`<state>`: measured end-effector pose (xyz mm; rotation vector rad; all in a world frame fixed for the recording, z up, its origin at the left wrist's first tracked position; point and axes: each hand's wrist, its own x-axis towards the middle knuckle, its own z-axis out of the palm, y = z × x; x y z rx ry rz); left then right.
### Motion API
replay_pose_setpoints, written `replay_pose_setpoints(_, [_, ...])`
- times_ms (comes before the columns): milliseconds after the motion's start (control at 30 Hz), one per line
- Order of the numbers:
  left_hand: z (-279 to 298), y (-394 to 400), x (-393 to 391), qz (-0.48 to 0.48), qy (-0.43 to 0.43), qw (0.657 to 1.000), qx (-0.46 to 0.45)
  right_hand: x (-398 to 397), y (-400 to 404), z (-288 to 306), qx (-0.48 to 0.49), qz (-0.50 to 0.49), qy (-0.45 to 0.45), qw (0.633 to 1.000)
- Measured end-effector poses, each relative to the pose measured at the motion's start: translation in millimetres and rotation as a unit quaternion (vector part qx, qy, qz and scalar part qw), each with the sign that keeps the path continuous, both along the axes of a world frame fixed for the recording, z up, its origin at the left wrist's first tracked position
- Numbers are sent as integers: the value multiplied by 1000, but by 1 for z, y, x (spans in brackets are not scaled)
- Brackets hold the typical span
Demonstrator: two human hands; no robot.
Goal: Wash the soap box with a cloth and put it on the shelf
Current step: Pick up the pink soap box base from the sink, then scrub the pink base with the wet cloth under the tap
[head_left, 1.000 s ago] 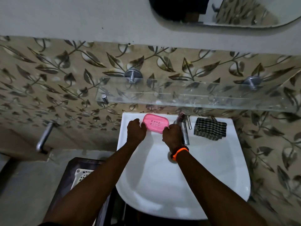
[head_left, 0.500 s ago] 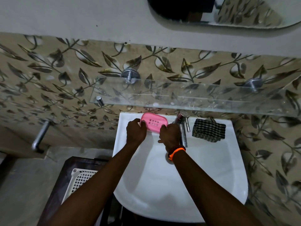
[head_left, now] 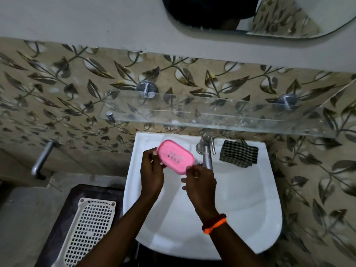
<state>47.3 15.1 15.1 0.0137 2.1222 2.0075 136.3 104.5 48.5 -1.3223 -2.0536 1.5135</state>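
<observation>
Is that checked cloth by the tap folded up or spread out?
Folded. The checked cloth sits as a compact, thick block on the basin rim right of the tap, untouched by either hand.

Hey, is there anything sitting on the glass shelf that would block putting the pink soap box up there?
Nothing visible. The glass shelf looks bare, and the soap box, held by both hands over the sink, has open space above it.

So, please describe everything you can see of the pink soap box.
The soap box is a pink, rounded-rectangle tray that looks like plastic, with rows of small drain holes in its middle. It is held tilted above the back-left part of the white sink, beside the tap. The left hand grips its left end; fingers of the right hand pinch its lower right corner.
</observation>
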Motion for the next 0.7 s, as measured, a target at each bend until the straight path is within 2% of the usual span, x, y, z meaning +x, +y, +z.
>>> replay_pose_setpoints(200, [-5,7,53,-39,-170,974,147,70,-10,8,-225,-105,70,966])
replay_pose_setpoints(333, [5,18,75,-72,-354,900,246,100,-10,8,-289,-112,71,948])
replay_pose_setpoints(400, [6,21,80,-78,-385,878,272,111,-3,6,-308,-91,57,945])
replay_pose_setpoints(467, [4,22,85,-80,-386,874,286,120,19,5,-307,-65,36,949])
replay_pose_setpoints(533, [0,21,88,-85,-379,879,278,126,57,-5,-232,-34,14,972])
replay_pose_setpoints(600, [-6,21,93,-98,-388,879,260,123,106,-19,-40,12,-39,998])
replay_pose_setpoints(633, [-8,21,96,-104,-394,879,248,116,131,-25,57,28,-64,996])
replay_pose_setpoints(700, [-12,22,102,-107,-408,877,228,94,176,-33,183,51,-74,979])
